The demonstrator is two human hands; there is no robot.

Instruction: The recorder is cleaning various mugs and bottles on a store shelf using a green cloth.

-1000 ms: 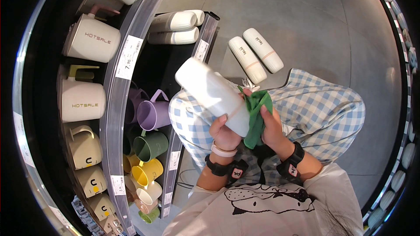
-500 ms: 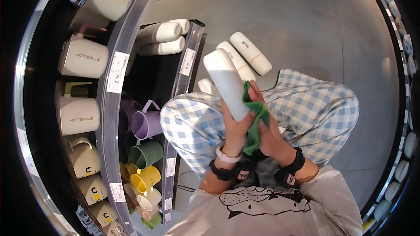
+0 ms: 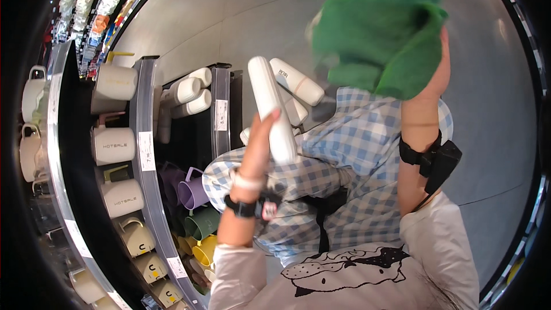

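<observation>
My left hand (image 3: pixel 258 148) is closed round the lower part of a white oblong case with rounded ends (image 3: pixel 265 95). The thumb lies along its side, while the other fingers are mostly hidden. A green cloth (image 3: pixel 373 40) hangs spread out from my raised right hand (image 3: pixel 439 77), far to the right. It covers most of the fingers. Just beyond the held case, another white case with small print (image 3: pixel 297 82) rests on the floor, with a further white case (image 3: pixel 294 109) partly hidden between them.
On the left stand shelves with price rails (image 3: pixel 146 155). White mugs (image 3: pixel 115 144) fill one tier; a purple mug (image 3: pixel 194 190), a green mug (image 3: pixel 202 224) and white cases (image 3: pixel 185 90) are on a lower one. My checked trouser legs (image 3: pixel 356 138) are folded below the hands.
The right hand has drawn the green cloth off the white case and swung it up and right, where it opens out. The case has shifted left in my left hand. The view has turned somewhat.
</observation>
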